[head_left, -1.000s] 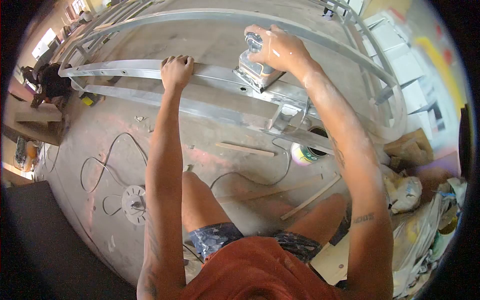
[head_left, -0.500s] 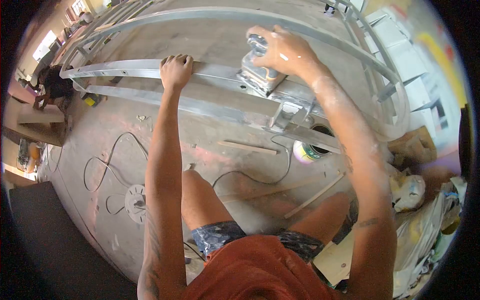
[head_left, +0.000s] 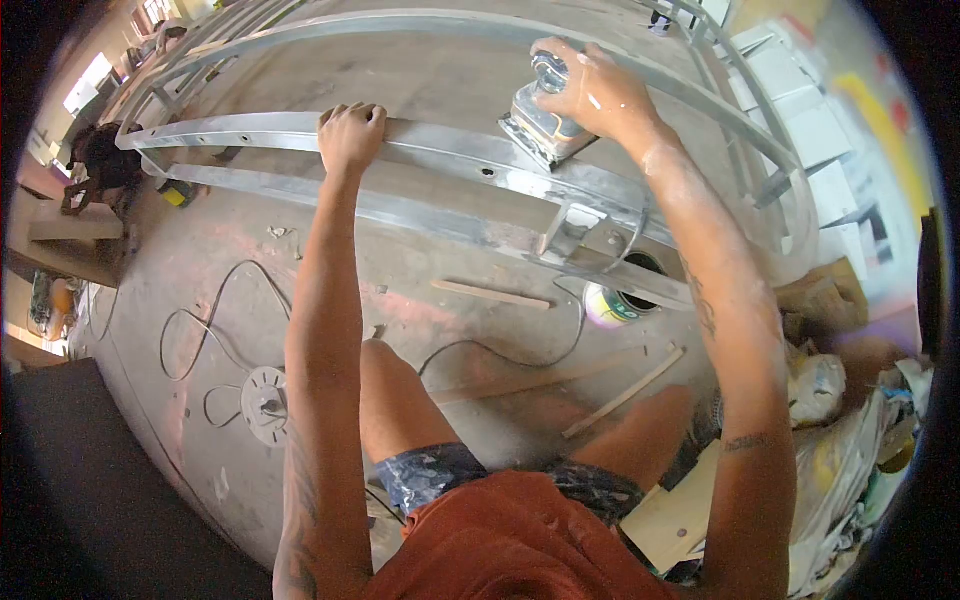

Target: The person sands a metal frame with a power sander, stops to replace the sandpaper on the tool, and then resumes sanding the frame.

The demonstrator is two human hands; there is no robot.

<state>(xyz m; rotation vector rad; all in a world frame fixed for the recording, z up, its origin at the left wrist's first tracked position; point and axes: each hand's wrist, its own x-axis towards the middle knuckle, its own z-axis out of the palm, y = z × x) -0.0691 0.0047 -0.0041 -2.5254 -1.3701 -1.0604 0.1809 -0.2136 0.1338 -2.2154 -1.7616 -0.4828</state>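
Observation:
My right hand [head_left: 605, 92] is closed round the top of a dusty electric sander [head_left: 548, 122]. The sander's flat pad rests on the upper face of a long, curved grey metal frame [head_left: 440, 143]. A power cord [head_left: 637, 235] hangs down by the frame, under my right forearm. Farther left, my left hand [head_left: 350, 138] grips the same frame bar, with its fingers wrapped over the far edge. Dark holes show in the bar between my hands and to the left. Pale dust coats my right hand and forearm.
Below the frame stands an open paint can [head_left: 612, 303]. Wooden strips [head_left: 490, 293] and a looping cable [head_left: 215, 320] lie on the floor, near a round slotted disc [head_left: 266, 405]. Plastic sheeting [head_left: 850, 480] is heaped at right. Another person [head_left: 105, 165] is at far left.
The sander has slid to the right along the metal bar with my right hand. My left hand keeps its grip at nearly the same spot.

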